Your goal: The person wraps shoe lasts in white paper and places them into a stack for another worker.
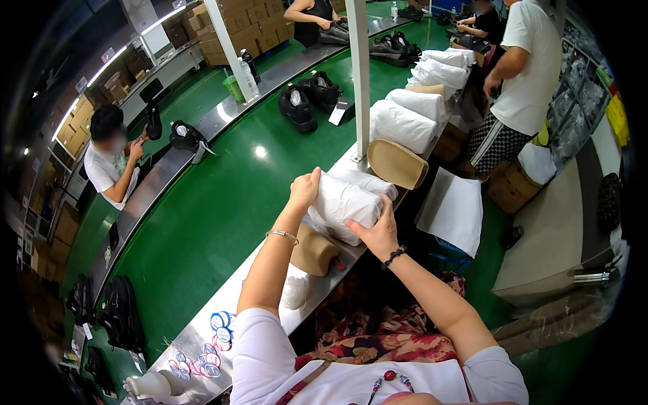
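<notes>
A bundle wrapped in white paper is held between my two hands over the metal ledge beside the green belt. My left hand grips its left side near the far end. My right hand presses on its right side, thumb on the near face and fingers round the edge. What lies inside the wrapping is hidden. Just behind it, partly covered, is another white paper-wrapped bundle. A brown moulded shell sits on the ledge below my left wrist, and a second brown shell leans beyond the bundles.
A row of white wrapped bundles runs along the ledge past a white post. Black shoes rest on the green belt. Round stickers and crumpled clear plastic lie nearer me. Other people work around the belt.
</notes>
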`<state>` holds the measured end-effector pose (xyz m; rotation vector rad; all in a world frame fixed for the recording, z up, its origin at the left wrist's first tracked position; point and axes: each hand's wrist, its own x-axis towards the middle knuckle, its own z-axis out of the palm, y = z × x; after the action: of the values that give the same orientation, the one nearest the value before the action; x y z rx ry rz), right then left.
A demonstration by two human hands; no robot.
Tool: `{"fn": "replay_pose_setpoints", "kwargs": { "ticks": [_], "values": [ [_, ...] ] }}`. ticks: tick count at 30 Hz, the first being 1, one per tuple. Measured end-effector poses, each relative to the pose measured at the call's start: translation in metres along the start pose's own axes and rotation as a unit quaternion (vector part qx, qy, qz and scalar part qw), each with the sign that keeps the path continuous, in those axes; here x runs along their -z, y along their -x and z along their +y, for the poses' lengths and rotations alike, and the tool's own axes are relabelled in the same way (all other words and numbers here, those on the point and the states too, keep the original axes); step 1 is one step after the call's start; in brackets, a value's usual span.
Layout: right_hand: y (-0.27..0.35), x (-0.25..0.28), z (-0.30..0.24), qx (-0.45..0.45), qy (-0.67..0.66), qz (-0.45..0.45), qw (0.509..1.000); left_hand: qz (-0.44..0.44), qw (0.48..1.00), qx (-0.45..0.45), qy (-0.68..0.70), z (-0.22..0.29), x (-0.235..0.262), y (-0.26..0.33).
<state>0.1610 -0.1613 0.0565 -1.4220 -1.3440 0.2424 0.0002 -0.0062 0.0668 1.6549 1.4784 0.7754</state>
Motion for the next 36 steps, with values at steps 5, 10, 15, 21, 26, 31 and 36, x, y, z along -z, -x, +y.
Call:
{"fn": "replay_pose_setpoints", "kwargs": {
  "ticks": [5, 10, 15, 21, 26, 31, 36],
  "values": [
    [0.017, -0.019, 0.02, -0.039, 0.033, -0.018, 0.999, 0.031, 0.987, 0.015, -0.16, -0.013, -0.02, -0.004],
    [0.026, -0.026, 0.026, -0.018, 0.066, -0.013, 0.998, 0.115, 0.982, 0.003, -0.151, -0.026, -0.031, -0.001],
    [0.027, -0.028, 0.022, -0.028, 0.093, -0.021, 0.995, 0.05, 0.981, 0.005, -0.188, -0.026, -0.026, -0.006],
    [0.023, 0.021, -0.011, 0.087, 0.129, 0.012, 0.988, 0.111, 0.988, -0.066, -0.082, -0.009, 0.045, 0.024],
    [0.028, 0.031, -0.084, 0.28, 0.012, -0.065, 0.958, 0.1, 0.981, -0.024, -0.163, -0.043, 0.075, 0.061],
    [-0.008, 0.042, -0.05, 0.232, 0.034, 0.013, 0.972, 0.098, 0.984, -0.086, -0.122, -0.029, 0.07, 0.094],
    [-0.084, 0.098, 0.053, 0.036, 0.211, 0.107, 0.971, 0.088, 0.987, -0.131, 0.02, 0.02, 0.06, 0.122]
  ]
}}
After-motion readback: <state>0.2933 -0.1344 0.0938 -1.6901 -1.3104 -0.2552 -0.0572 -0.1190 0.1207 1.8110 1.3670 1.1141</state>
